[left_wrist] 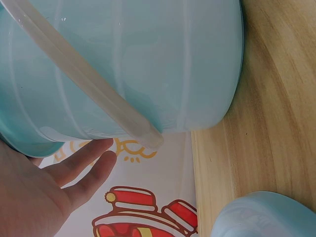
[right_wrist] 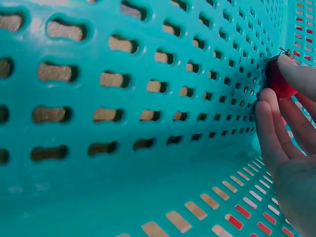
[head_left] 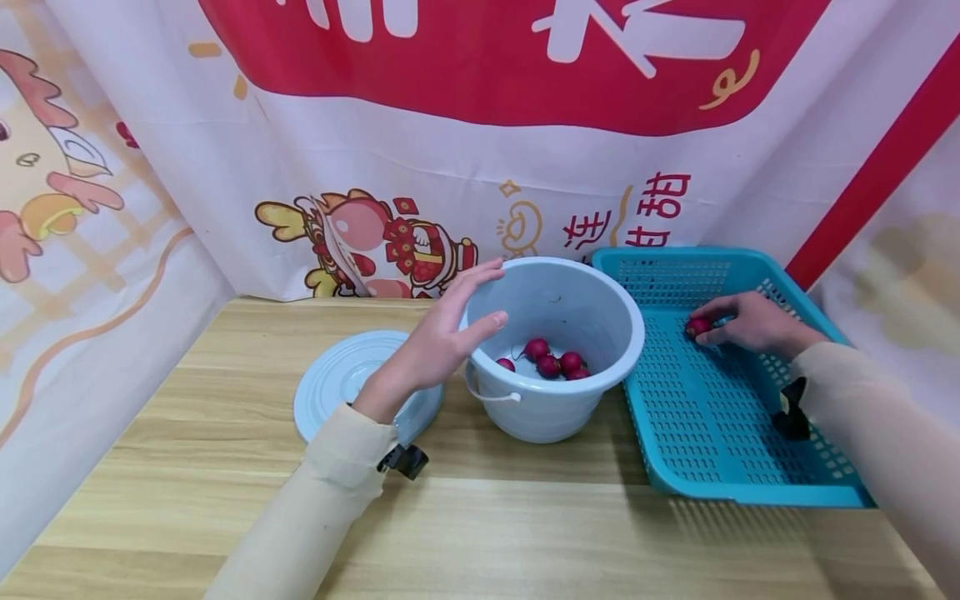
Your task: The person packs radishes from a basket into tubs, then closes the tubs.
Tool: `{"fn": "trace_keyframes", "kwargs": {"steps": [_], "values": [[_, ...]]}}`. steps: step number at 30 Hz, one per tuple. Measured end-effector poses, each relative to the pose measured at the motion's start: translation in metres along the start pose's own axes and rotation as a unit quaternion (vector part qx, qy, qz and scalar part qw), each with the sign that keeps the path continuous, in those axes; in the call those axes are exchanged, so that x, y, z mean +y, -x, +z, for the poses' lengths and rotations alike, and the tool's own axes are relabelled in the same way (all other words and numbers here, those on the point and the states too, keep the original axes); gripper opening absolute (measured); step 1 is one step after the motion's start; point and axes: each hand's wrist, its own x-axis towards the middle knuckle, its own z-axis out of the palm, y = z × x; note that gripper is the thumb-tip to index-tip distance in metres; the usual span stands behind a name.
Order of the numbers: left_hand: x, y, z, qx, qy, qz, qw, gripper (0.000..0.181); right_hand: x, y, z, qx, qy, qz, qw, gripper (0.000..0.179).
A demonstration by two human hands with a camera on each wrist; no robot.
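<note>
Looks like mid-transfer, radishes going from basket to bucket: right hand (head_left: pixel 750 323) is pinching the last radish (head_left: pixel 697 326) on the floor of the teal basket (head_left: pixel 720 467), w/ five already in the bucket (head_left: pixel 551 417). Left hand (head_left: pixel 442 333) rests on the bucket rim, fingers relaxed and spread, steadying it; lid (head_left: pixel 341 379) lies just beside. Next move imo needs a clean lift over the rim w/o nudging the bucket.

Printed banner (head_left: pixel 480 167) behind the table: large white Chinese characters on the red field at top, cut off by the frame edge and not readable. Lower down, red characters beside the basket: "连" (head_left: pixel 587 231) and "甜" (head_left: pixel 666 195); others partly hidden. No lettering visible on bucket, lid or basket.
</note>
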Motion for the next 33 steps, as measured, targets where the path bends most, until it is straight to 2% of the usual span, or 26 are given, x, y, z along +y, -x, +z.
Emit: {"fn": "trace_keyframes", "kwargs": {"steps": [15,24,29,33], "values": [[-0.001,0.000,0.001,0.000,0.003,0.001,1.0000,0.065,-0.007,0.005,-0.008,0.012,-0.011,-0.011,0.9998,0.065],[-0.001,0.001,0.000,0.003,-0.002,0.000,1.0000,0.065,-0.032,0.012,-0.009,0.050,-0.032,-0.060,0.9965,0.064],[-0.002,0.001,0.000,0.004,-0.004,0.001,1.0000,0.065,-0.051,0.017,-0.011,0.068,-0.053,-0.068,0.9940,0.064],[-0.001,0.001,0.000,0.003,-0.002,0.005,1.0000,0.064,-0.070,0.024,-0.015,0.083,-0.061,-0.067,0.9925,0.074]]}}
